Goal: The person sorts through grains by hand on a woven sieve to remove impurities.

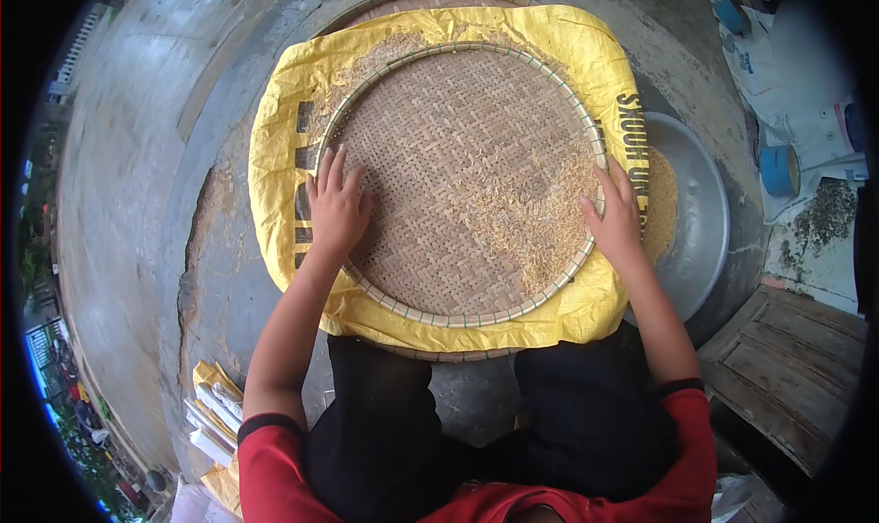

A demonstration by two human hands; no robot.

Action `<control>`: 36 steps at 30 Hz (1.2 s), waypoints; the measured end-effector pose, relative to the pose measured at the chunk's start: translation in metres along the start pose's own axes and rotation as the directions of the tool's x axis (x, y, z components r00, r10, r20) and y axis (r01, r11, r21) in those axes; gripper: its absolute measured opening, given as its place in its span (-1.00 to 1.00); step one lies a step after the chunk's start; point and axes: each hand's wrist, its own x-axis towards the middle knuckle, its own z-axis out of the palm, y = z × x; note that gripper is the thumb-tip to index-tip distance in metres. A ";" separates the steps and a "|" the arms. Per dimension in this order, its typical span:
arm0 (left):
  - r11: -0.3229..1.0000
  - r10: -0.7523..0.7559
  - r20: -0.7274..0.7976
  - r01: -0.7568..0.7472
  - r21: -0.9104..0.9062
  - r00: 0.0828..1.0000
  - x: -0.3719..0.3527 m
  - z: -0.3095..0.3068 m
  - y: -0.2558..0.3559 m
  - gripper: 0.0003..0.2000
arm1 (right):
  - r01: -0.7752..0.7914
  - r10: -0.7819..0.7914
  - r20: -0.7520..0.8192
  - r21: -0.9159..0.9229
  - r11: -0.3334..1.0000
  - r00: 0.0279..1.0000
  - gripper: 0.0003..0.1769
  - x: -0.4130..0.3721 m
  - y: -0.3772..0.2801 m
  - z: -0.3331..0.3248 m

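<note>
We rest our left hand (337, 207) and right hand (615, 219), fingers spread flat, on opposite rims of the woven sieve (439, 147); rice husks (536, 225) lie beside the right.

Sieve (462, 157) on sack (568, 42), basin (700, 216) right

I see a bright picture lit by soft daylight from above. The light is even, with no hard shadows, only a thin dark line under the tray (458, 184) rim. The yellow sack (275, 157) shines a little on its folds, and the metal bowl (700, 221) has a pale gleam. The middle is sharp. The lens bends the edges round, the corners are black, and the far left looks blurry with a blue fringe.
</note>
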 end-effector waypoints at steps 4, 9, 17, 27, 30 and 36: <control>0.948 0.116 0.040 -0.099 -0.301 0.992 0.008 -0.001 0.002 -0.72 | -0.116 0.115 0.042 0.012 0.993 0.992 -0.28 -0.010 0.004 0.031; 0.894 -0.053 0.245 0.155 -0.419 0.968 0.012 -0.007 0.006 -0.78 | -0.181 0.180 0.043 0.003 0.984 0.983 -0.22 -0.011 0.004 0.036; 0.912 0.004 0.179 0.070 -0.405 0.984 0.014 -0.003 0.008 -0.85 | -0.173 0.172 0.038 0.019 0.985 0.984 -0.20 -0.012 0.007 0.039; 0.893 0.052 0.345 0.111 -0.435 0.937 0.024 0.003 0.000 -0.88 | -0.184 0.183 0.038 0.045 0.982 0.982 -0.22 -0.011 0.004 0.037; 0.894 0.073 0.346 0.093 -0.438 0.935 0.026 0.004 -0.001 -0.89 | -0.193 0.191 0.039 0.053 0.980 0.981 -0.23 -0.011 0.003 0.036; 0.868 0.156 0.301 0.015 -0.497 0.941 0.039 0.001 0.020 -0.89 | -0.191 0.189 0.044 0.035 0.981 0.981 -0.23 -0.011 0.004 0.038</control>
